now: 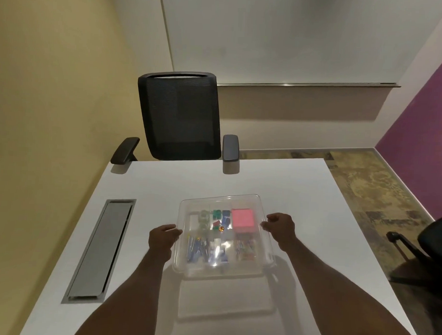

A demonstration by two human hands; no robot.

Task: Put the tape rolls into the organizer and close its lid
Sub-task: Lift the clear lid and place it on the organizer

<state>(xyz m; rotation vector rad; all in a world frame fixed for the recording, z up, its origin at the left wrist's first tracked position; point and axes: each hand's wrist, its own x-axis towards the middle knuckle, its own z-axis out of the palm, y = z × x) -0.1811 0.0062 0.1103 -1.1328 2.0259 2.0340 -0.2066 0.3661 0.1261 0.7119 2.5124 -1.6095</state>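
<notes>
A clear plastic lid (221,198) is held over the clear organizer (225,301) on the white table. My left hand (163,240) pinches the lid's left edge and my right hand (280,228) pinches its right edge. Through the lid I see the compartments. Clear tape rolls (203,218) lie in a back left one, a pink block of notes (242,221) at the back right, and small coloured items in between. Blue pieces fill the front row. Whether the lid touches the organizer cannot be told; the organizer's near part shows below it.
A grey cable hatch (100,251) is set into the table to the left. A black mesh chair (179,115) stands at the table's far edge. A second dark chair (425,252) sits off the right edge.
</notes>
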